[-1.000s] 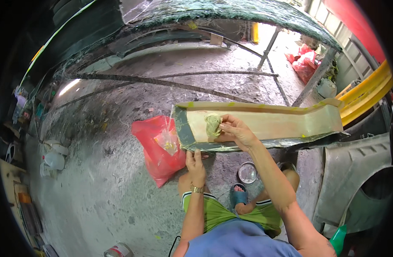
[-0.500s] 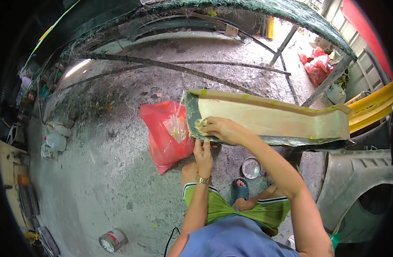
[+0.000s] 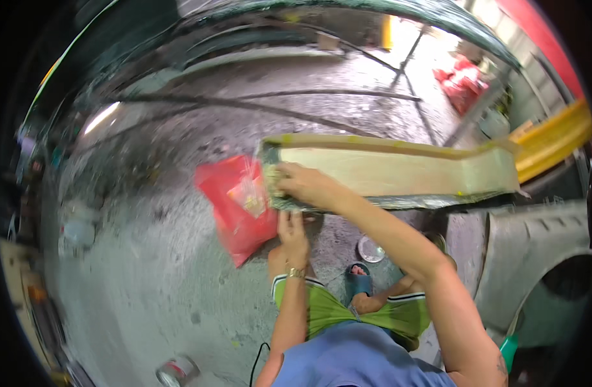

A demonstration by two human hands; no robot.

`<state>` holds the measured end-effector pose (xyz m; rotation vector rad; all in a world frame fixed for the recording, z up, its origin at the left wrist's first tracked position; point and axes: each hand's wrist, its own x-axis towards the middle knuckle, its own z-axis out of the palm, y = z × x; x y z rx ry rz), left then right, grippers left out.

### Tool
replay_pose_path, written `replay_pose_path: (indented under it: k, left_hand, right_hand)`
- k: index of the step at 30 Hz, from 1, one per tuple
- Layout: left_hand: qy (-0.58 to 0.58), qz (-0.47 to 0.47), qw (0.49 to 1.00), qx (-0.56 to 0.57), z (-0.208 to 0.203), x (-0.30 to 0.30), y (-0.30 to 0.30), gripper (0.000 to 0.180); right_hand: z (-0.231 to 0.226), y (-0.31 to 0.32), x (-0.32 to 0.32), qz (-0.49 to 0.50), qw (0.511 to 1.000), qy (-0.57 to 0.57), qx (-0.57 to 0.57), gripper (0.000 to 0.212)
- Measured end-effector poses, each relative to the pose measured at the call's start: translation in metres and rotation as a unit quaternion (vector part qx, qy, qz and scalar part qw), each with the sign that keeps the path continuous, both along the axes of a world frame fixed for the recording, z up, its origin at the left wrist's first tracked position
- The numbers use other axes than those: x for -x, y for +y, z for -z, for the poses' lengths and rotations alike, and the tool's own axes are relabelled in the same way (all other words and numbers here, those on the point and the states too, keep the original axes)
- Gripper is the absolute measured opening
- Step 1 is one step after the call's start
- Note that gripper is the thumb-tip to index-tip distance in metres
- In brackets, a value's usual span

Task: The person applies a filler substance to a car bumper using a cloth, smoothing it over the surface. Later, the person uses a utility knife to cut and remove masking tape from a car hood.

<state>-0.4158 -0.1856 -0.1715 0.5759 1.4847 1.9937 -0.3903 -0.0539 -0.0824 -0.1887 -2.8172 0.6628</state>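
A long, shallow, trough-shaped panel (image 3: 386, 173), cream inside with a tan raised rim and a dark green left end, stretches across in front of me. My right hand (image 3: 307, 186) is closed around a crumpled pale-yellow wad (image 3: 272, 180), perhaps cloth, and presses it on the panel's left end; blur hides its exact kind. Below that corner, my left hand (image 3: 294, 233) pinches the panel's lower edge, and its fingertips are partly hidden there. A red plastic bag (image 3: 235, 216) stands beside the panel's left end, with clear plastic crumpled at its top.
A round tin (image 3: 371, 249) stands on the floor by my foot, and a can (image 3: 177, 371) at lower left. A grey car fender (image 3: 534, 251) and a yellow panel (image 3: 551, 145) lie to the right. A metal frame (image 3: 276, 108) spans the far side.
My right hand has moved the wad slightly down and outward along the panel's left end. The whole view has shifted a little and blurred; my left hand keeps its place at the edge.
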Motion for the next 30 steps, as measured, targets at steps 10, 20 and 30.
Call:
replay_pose_path:
  k: [10, 20, 30]
  left_hand:
    - [0.000, -0.028, 0.999, -0.027, -0.008, -0.003, 0.000, 0.016]
    - [-0.019, -0.042, 0.998, -0.034, -0.010, 0.002, -0.006, 0.016]
    - [0.001, -0.029, 1.000, 0.001, -0.009, 0.002, -0.006, 0.019]
  right_hand:
    - [0.028, 0.057, -0.166, 0.079, 0.996, 0.031, 0.005, 0.015]
    - [0.008, 0.104, -0.329, 0.472, 0.855, -0.179, -0.122, 0.011]
    - [0.014, -0.005, -0.042, 0.179, 0.981, 0.028, -0.067, 0.018]
